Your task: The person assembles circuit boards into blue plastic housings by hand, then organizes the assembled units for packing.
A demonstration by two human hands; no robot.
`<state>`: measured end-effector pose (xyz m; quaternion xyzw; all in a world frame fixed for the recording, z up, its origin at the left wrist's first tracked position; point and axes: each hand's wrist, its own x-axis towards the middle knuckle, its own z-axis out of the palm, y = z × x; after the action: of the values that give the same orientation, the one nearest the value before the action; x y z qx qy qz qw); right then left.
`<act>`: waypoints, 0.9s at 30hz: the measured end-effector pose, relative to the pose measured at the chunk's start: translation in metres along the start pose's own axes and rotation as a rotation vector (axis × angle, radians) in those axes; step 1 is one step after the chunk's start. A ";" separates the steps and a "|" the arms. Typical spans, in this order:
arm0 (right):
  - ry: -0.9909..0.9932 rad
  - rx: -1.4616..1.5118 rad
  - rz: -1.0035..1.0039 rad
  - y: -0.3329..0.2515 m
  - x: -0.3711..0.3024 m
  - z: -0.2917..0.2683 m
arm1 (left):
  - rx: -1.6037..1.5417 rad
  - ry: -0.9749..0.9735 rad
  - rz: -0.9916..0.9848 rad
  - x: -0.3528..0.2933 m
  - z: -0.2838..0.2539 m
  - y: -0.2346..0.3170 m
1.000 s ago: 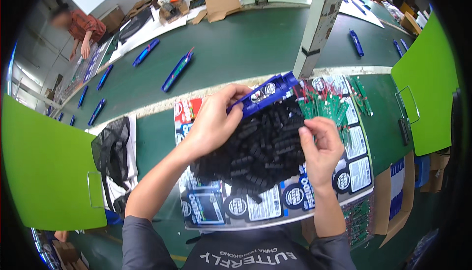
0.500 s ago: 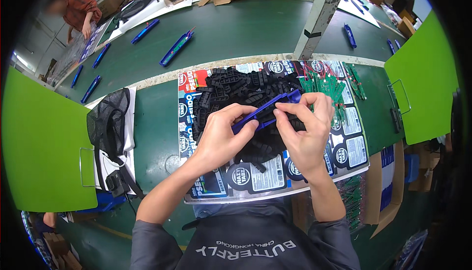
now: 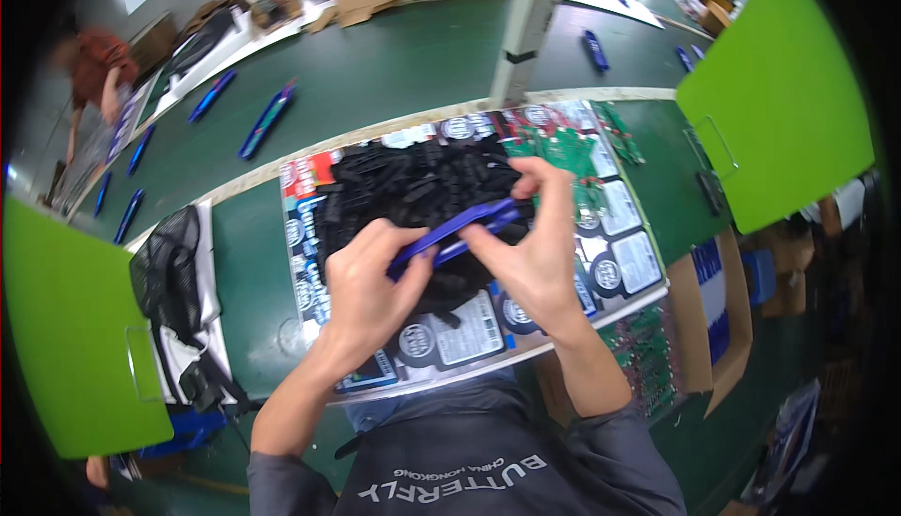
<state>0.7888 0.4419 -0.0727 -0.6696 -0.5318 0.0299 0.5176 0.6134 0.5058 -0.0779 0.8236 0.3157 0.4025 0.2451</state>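
Note:
Both hands grip a long, narrow blue plastic housing [image 3: 458,226] over the middle of the work area. Pinched at its lower left end is my left hand [image 3: 364,277], thumb below and fingers above. My right hand [image 3: 533,267] holds the upper right end, with its thumb pressed against the housing and the index finger curled over the tip. Under the hands lies a pile of black ribbed plastic strips [image 3: 404,173]. Green circuit boards [image 3: 568,154] with thin red wires lie beyond the right hand. Whatever sits inside the housing cannot be made out.
A printed sheet [image 3: 469,328] lies beneath the pile on the green table. Blue housings [image 3: 267,122] are spread across the far bench, behind a metal post [image 3: 526,37]. Green panels [image 3: 779,93] flank me. A black mesh bag [image 3: 171,262] lies left; an open carton [image 3: 690,328] stands lower right.
The housing has turned to a flatter angle. My right hand has shifted from a fingertip pinch to a wider grip around its end. The whole view has swung to the right.

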 end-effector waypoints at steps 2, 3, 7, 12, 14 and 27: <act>-0.149 0.074 -0.033 0.010 0.001 -0.001 | 0.018 -0.024 -0.034 -0.002 -0.003 0.000; -0.161 0.137 -0.031 0.013 0.001 -0.005 | -0.013 -0.041 -0.053 -0.002 -0.002 0.001; -0.040 0.168 0.051 0.061 0.027 -0.028 | -0.117 -0.085 -0.289 -0.011 -0.009 -0.013; -0.024 -0.293 0.153 0.146 0.078 -0.045 | -0.240 -0.092 -0.421 -0.025 -0.015 -0.028; -0.114 -0.399 0.180 0.147 0.086 -0.043 | -0.260 -0.086 -0.454 -0.027 -0.017 -0.028; -0.152 -0.620 0.002 0.149 0.095 -0.028 | -0.276 -0.070 -0.444 -0.033 -0.013 -0.036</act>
<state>0.9483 0.5090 -0.1188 -0.7919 -0.5519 -0.0833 0.2478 0.5752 0.5085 -0.1107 0.7063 0.4220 0.3495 0.4482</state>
